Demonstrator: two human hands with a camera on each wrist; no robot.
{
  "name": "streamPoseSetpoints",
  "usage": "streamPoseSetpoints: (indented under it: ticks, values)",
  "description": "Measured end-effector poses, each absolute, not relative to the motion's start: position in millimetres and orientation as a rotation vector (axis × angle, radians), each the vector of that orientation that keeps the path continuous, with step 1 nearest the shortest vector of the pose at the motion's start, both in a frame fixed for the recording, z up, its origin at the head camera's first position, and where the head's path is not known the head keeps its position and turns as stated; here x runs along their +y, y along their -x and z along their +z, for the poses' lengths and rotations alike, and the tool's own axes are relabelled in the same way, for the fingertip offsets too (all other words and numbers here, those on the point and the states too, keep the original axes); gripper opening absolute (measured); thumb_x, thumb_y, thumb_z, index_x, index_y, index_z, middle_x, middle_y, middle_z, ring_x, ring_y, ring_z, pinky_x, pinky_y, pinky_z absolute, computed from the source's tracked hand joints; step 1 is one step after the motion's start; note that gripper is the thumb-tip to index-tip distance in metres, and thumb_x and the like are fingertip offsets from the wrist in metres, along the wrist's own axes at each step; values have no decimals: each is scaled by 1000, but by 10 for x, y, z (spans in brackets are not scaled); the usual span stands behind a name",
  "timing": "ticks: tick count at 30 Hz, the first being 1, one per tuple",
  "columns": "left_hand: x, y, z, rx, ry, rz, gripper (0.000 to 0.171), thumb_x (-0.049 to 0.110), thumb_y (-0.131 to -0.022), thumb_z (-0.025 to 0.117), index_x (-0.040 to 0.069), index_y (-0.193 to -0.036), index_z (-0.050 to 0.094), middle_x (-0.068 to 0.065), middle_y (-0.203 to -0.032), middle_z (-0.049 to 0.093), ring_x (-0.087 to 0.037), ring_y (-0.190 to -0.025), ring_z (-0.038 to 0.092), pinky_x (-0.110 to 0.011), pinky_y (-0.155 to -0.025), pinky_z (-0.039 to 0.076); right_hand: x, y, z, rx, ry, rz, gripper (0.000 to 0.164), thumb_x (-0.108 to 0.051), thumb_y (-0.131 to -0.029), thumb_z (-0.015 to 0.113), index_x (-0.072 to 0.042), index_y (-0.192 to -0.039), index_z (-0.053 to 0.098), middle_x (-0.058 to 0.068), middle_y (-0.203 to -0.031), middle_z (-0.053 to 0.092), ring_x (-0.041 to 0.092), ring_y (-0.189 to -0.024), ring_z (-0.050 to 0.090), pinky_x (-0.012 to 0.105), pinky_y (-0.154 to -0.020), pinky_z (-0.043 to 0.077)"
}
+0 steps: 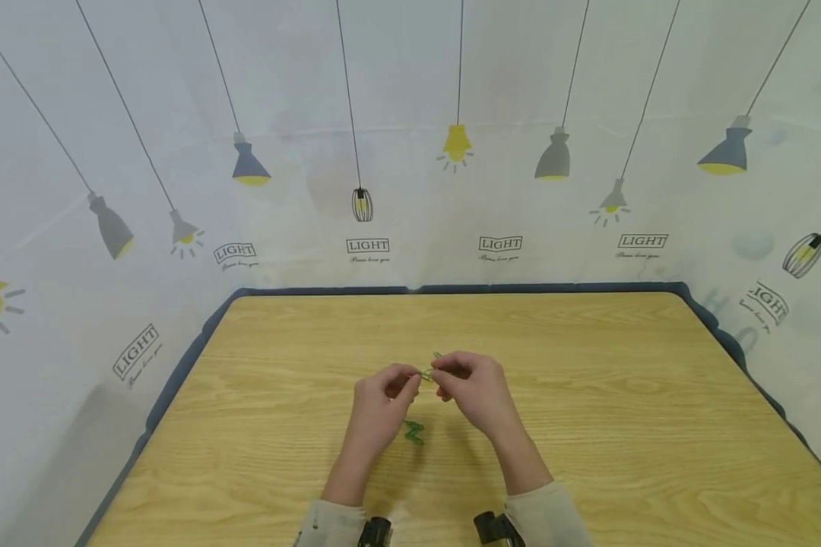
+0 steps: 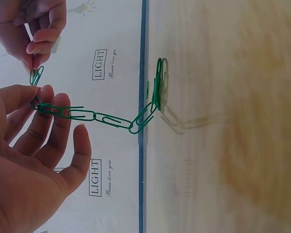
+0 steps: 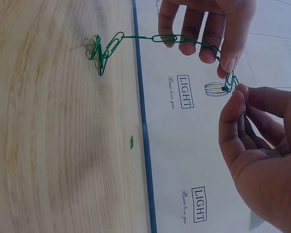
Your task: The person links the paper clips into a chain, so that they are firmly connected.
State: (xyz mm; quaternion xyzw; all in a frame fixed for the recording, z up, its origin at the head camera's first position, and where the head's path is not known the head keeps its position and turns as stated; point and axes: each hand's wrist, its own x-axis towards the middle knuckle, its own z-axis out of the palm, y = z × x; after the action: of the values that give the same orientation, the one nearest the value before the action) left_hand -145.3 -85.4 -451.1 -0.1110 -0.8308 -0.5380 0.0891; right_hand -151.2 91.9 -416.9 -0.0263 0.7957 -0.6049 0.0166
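My left hand (image 1: 378,410) pinches the upper end of a chain of green paper clips (image 2: 114,120) between thumb and fingertips. From there the chain hangs down, and its lower links (image 1: 413,433) lie folded on the wooden table. Close beside it, my right hand (image 1: 480,389) pinches a green paper clip (image 3: 231,80) by one end. The fingertips of both hands almost meet at this clip, which overlaps the chain's top link in the wrist views. Past the right hand's fingers, one loose green paper clip (image 3: 131,142) lies on the table.
The wooden table (image 1: 588,365) has a dark blue border (image 1: 451,289) at its far and side edges. White walls (image 1: 410,91) printed with hanging lamps rise behind it and on both sides. Dark wrist-worn devices (image 1: 375,530) show at the sleeves.
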Motion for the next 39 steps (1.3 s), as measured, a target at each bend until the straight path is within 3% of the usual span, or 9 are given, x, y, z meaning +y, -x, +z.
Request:
streamPoseSetpoints:
  ticks: [5, 11, 18, 24, 32, 39]
  values:
    - [-854, 1454, -4507, -2468, 330, -1615, 15, 18, -106, 67, 10, -111, 79, -16, -98, 80, -29, -85, 75, -22, -72, 58, 938, 1515, -4164, 2469, 78, -1864, 14, -9, -101, 72, -1, -111, 78, 12, -94, 76, 24, -79, 72, 45, -79, 63]
    - [-852, 1447, -4499, -2478, 329, -1608, 15, 19, -106, 68, 11, -111, 79, -13, -100, 80, -26, -87, 76, -22, -74, 59, 959, 1521, -4165, 2466, 69, -1845, 15, -9, -101, 72, -1, -112, 78, 12, -95, 76, 21, -77, 71, 44, -78, 63]
    - [-844, 1440, -4499, -2473, 354, -1622, 15, 17, -106, 67, 8, -111, 79, -16, -102, 80, -35, -90, 77, -22, -77, 59, 969, 1523, -4176, 2450, 40, -1835, 14, -8, -101, 71, 0, -111, 78, 18, -100, 76, 16, -73, 69, 44, -77, 63]
    - [-852, 1435, -4478, -2443, 322, -1663, 15, 18, -106, 67, 11, -111, 79, -12, -100, 80, -32, -87, 76, -22, -73, 59, 998, 1525, -4165, 2458, 22, -1814, 15, -9, -101, 70, -1, -111, 78, 15, -97, 75, 17, -73, 68, 42, -76, 63]
    - [-842, 1454, -4486, -2441, 320, -1661, 13, 18, -106, 68, 11, -109, 78, -15, -98, 78, -11, -80, 71, -22, -72, 59, 1047, 1553, -4144, 2486, 6, -1824, 15, -9, -102, 69, -2, -112, 77, 11, -95, 74, 17, -77, 69, 41, -78, 63]
    - [-830, 1443, -4495, -2456, 345, -1758, 15, 16, -105, 68, 10, -117, 74, -12, -100, 79, -16, -84, 74, -24, -74, 60, 1047, 1538, -4075, 2471, 57, -1891, 12, -5, -103, 68, 0, -112, 74, 13, -102, 74, 16, -81, 71, 33, -79, 64]
